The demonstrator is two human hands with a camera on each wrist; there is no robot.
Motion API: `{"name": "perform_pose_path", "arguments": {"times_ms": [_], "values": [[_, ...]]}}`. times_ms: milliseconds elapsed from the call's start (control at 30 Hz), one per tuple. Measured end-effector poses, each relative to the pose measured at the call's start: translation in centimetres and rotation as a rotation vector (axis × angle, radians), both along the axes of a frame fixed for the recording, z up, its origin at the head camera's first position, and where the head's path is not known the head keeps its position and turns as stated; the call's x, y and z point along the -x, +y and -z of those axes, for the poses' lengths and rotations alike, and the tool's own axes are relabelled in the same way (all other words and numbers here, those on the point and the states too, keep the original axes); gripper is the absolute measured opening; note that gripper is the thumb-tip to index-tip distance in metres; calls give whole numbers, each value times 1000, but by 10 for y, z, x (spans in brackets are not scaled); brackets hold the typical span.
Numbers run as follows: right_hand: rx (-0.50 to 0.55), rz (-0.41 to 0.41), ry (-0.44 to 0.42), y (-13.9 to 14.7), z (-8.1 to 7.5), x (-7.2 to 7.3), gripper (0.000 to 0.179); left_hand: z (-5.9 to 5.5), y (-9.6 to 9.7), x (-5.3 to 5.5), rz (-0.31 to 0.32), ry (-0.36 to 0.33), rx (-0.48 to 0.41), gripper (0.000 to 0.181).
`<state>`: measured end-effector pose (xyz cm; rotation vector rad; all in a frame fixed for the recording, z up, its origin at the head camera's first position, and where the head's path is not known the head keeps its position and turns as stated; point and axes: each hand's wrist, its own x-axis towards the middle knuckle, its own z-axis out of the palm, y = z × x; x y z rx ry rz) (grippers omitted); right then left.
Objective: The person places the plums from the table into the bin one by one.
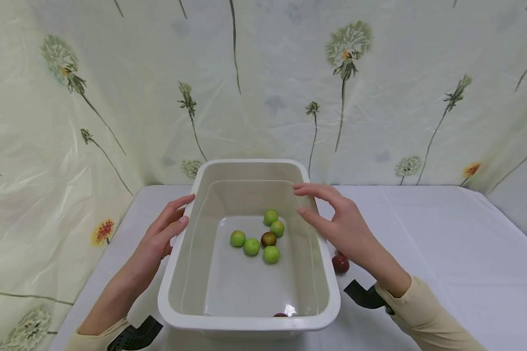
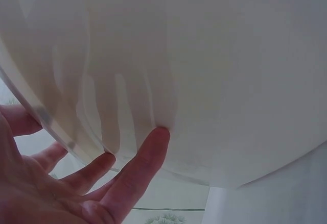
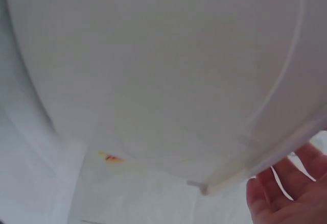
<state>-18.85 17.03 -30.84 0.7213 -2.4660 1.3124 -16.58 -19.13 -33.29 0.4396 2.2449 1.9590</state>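
A white plastic basin (image 1: 249,322) stands in the middle of the head view. On its floor lie several small round green fruits (image 1: 251,246) and a brownish-red one (image 1: 268,239). A dark red fruit (image 1: 280,315) shows just above the near rim, mostly hidden. My left hand (image 1: 160,236) is at the basin's left side; in the left wrist view its fairly straight fingertips (image 2: 161,132) touch the outer wall (image 2: 230,81). My right hand (image 1: 342,222) hovers at the right rim, fingers loosely bent and thumb apart, holding nothing.
A dark red fruit (image 1: 340,263) sits on the white tablecloth (image 1: 443,253) right of the basin, below my right wrist, with another partly hidden behind it. A flower-printed curtain (image 1: 263,97) rises behind the table. Black wrist mounts (image 1: 136,334) are strapped at both sleeves.
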Motion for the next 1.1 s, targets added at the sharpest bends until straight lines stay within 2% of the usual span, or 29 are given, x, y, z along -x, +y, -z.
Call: {"name": "perform_pose_path", "arguments": {"times_ms": [400,667,933,1100], "values": [[-3,95,-71,30,7,-11,33,1,-1,1,7,12,-5,49],[-14,147,-128,46,24,-18,34,1,1,0,-1,6,-9,49],[-65,212,-116,62,38,-25,34,2,0,1,1,3,-10,49],[-74,229,-170,69,48,-30,36,1,0,1,2,6,-1,49]]}}
